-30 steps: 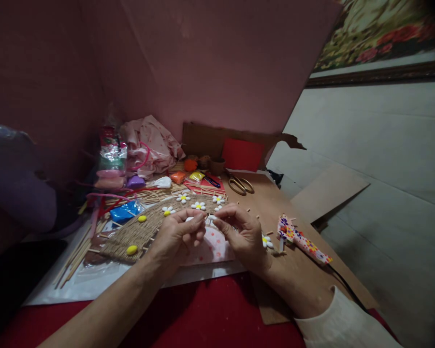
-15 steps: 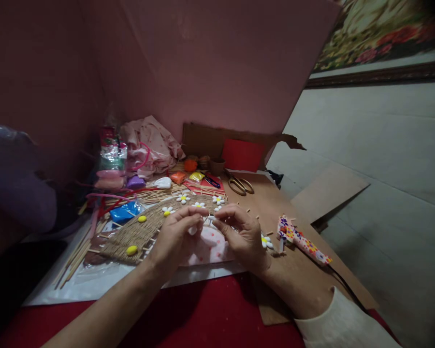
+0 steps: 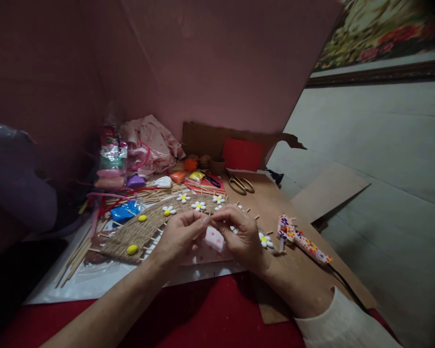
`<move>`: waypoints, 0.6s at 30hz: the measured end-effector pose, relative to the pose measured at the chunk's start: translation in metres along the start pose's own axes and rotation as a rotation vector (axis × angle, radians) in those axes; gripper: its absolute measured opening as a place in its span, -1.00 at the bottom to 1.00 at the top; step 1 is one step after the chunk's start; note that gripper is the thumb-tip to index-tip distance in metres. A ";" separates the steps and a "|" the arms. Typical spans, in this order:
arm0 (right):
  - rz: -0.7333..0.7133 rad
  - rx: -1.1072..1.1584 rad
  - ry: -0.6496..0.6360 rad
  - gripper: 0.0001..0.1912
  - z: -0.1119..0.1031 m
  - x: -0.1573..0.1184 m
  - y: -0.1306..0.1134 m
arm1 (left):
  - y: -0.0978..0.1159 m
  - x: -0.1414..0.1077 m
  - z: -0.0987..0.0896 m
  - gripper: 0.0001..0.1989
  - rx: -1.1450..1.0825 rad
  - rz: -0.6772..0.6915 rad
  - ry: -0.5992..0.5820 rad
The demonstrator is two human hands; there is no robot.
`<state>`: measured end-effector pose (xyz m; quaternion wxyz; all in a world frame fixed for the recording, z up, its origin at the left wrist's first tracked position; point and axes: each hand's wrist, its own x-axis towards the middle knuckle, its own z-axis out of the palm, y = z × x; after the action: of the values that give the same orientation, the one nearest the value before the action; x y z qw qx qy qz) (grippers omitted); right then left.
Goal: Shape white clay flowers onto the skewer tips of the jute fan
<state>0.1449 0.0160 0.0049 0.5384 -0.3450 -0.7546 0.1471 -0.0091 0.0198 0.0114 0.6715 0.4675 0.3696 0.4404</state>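
Note:
Fingertips pinched, my left hand [image 3: 181, 237] and my right hand [image 3: 242, 237] meet over the near middle of a woven twine arch [image 3: 130, 237]. Whatever is between the fingers is too small to make out. Short wooden sticks poke out around the arch's edges. White-petalled flowers with yellow centres, such as a daisy [image 3: 198, 206], lie on the twine. Two bare yellow ovals, one of them a yellow disc [image 3: 132, 249], sit on its left part. Beneath my hands is pink dotted fabric [image 3: 213, 239], partly hidden by my fingers.
A flower-patterned glue gun [image 3: 302, 239] lies on cardboard [image 3: 264, 198] at the right. Gold-handled scissors [image 3: 241, 185] rest behind the arch. Clay packets, including a blue packet [image 3: 126, 210], and loose wooden sticks [image 3: 76, 253] are at the left. Crumpled pink fabric [image 3: 152, 145] stands against the wall.
My left fingers have closed in and moved slightly lower, so the fingertips of both hands now nearly touch. The daisy behind them shows more fully. The things on the table stay put.

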 end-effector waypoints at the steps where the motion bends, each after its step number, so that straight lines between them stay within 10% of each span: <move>1: -0.002 -0.008 -0.005 -0.95 0.000 0.000 0.000 | -0.001 0.000 0.000 -0.75 -0.004 -0.002 -0.002; 18: -0.072 -0.077 -0.069 -0.91 -0.002 0.001 0.000 | -0.001 0.003 -0.002 -0.78 0.064 0.018 0.011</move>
<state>0.1465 0.0170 0.0064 0.5033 -0.3325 -0.7899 0.1104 -0.0095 0.0225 0.0097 0.6502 0.4897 0.3829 0.4368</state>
